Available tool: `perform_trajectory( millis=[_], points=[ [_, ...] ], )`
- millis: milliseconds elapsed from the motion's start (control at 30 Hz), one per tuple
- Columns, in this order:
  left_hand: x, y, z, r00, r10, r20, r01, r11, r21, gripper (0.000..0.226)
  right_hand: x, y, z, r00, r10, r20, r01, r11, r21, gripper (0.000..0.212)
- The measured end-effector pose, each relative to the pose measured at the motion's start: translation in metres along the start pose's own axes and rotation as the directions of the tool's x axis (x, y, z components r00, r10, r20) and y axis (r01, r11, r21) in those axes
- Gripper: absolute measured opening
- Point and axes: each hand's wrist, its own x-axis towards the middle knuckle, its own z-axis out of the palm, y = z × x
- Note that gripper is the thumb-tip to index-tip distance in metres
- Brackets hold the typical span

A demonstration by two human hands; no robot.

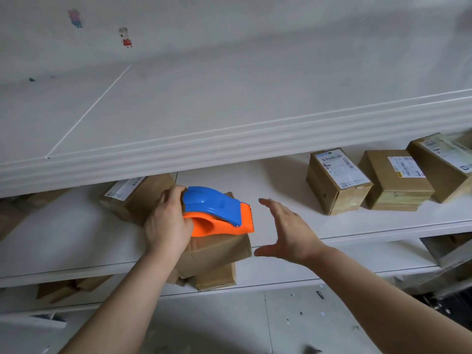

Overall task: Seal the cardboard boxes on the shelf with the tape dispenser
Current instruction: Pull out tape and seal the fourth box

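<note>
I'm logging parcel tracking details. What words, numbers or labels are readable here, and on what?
Nothing here is legible.
First label, second label, third label, on the right-hand boxes: barcodes and print, too small and blurred.
Fourth label, on the box behind the tape dispenser: blurred.
Wall stickers: cartoon figures, no words.
</note>
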Motion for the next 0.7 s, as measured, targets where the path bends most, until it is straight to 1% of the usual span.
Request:
perform_trajectory(
  millis=[100, 167, 233, 300, 367, 433, 500, 600, 700],
  points=[
    [0.002, -0.009, -0.01, 0.999, -0.03, -0.038, 0.032, 0.999, 0.041, 0.057, 0.014, -0.011, 0.014, 0.999, 0.027, 0.027, -0.027, 0.999, 0.026, 0.11],
    [0.001, -0.022, -0.017, 0.997, -0.049, -0.06, 0.053, 0.996, 0.074, 0.059, 0.022, -0.015, 0.023, 0.996, 0.029, 0.087, -0.028, 1.0, -0.005, 0.111],
    [-0.002, -0.033, -0.021, 0.998, -0.034, -0.054, 0.041, 0.99, 0.134, 0.059, 0.027, -0.02, 0.031, 0.991, 0.018, 0.13, -0.014, 0.999, -0.033, 0.115],
    [-0.007, -0.041, -0.019, 0.999, 0.011, -0.039, -0.004, 0.981, 0.192, 0.061, 0.032, -0.027, 0.037, 0.989, -0.021, 0.145, 0.026, 0.999, -0.035, 0.124],
    [-0.01, -0.046, -0.017, 0.999, 0.042, -0.032, -0.035, 0.981, 0.192, 0.063, 0.038, -0.037, 0.04, 0.982, -0.094, 0.163, 0.094, 0.996, 0.004, 0.131],
    [-0.011, -0.048, -0.018, 0.998, 0.047, -0.031, -0.041, 0.983, 0.18, 0.064, 0.049, -0.046, 0.044, 0.962, -0.15, 0.227, 0.146, 0.989, 0.038, 0.137],
    [-0.009, -0.05, -0.019, 0.999, 0.047, -0.022, -0.042, 0.983, 0.18, 0.064, 0.062, -0.051, 0.051, 0.953, -0.145, 0.265, 0.136, 0.989, 0.052, 0.139],
    [-0.003, -0.06, -0.019, 1.0, 0.013, 0.014, -0.015, 0.989, 0.15, 0.063, 0.069, -0.051, 0.057, 0.972, -0.077, 0.222, 0.072, 0.997, 0.029, 0.126],
    [0.003, -0.062, -0.019, 0.999, -0.037, 0.038, 0.034, 0.996, 0.085, 0.059, 0.064, -0.046, 0.057, 0.978, -0.083, 0.193, 0.096, 0.994, -0.058, 0.111]
  ],
)
